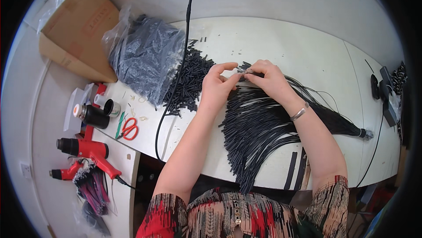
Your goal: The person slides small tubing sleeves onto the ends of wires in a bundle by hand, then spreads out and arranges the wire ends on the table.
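- wire end [247, 69] pinched between both hands, above the far edge of the fanned bundle, mid-table
- left hand [216, 86]: thumb and forefinger closed toward the wire end, other fingers curled; a small black sleeve may be in the pinch, too small to tell
- right hand [268, 78]: fingertips closed on the same wire end, knuckles up, metal bracelet [299, 113] on the wrist
- bundle of black wires [259, 128] fans out under the hands toward the near table edge, gathered and tied at the right end [363, 133]
- loose pile of short black tube pieces [190, 79] just left of the left hand
- clear plastic bag of black pieces [147, 57] beside that pile, further left
- black cable [176, 84] runs down across bag and pile
- cardboard box [79, 29] at far left corner
- red-handled scissors [129, 129], green tool beside them, near left table edge
- red heat gun [88, 149] on the lower side surface, second one below it
- white table [316, 53] under everything
- black devices [384, 90] at far right edge
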The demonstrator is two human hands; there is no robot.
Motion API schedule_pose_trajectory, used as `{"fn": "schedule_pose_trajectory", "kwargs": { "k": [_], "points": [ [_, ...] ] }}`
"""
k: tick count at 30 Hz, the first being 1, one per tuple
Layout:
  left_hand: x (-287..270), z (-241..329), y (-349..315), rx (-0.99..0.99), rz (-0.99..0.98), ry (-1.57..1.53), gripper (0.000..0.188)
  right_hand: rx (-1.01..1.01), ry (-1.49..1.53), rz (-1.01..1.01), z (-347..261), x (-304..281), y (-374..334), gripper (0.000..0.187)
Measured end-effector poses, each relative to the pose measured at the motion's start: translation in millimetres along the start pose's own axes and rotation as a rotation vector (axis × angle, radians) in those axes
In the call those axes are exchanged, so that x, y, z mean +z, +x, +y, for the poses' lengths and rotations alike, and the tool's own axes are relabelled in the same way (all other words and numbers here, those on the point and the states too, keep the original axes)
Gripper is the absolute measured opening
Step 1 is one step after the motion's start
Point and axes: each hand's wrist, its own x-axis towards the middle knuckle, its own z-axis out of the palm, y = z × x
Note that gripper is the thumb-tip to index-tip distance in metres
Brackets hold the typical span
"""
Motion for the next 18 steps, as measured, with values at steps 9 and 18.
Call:
{"fn": "schedule_pose_trajectory", "kwargs": {
  "k": [9, 18],
  "points": [
    [0.6, -3.0, -0.4, 0.113, 0.043, 0.198, 0.014, -0.024, 0.049, 0.046, -10.2, 2.3, -1.2, 0.015],
    [-68.8, 9.8, 6.6, 0.255, 0.045, 0.695, 0.017, 0.02, 0.065, 0.067, -8.5, -0.3, 0.1, 0.016]
  ]
}}
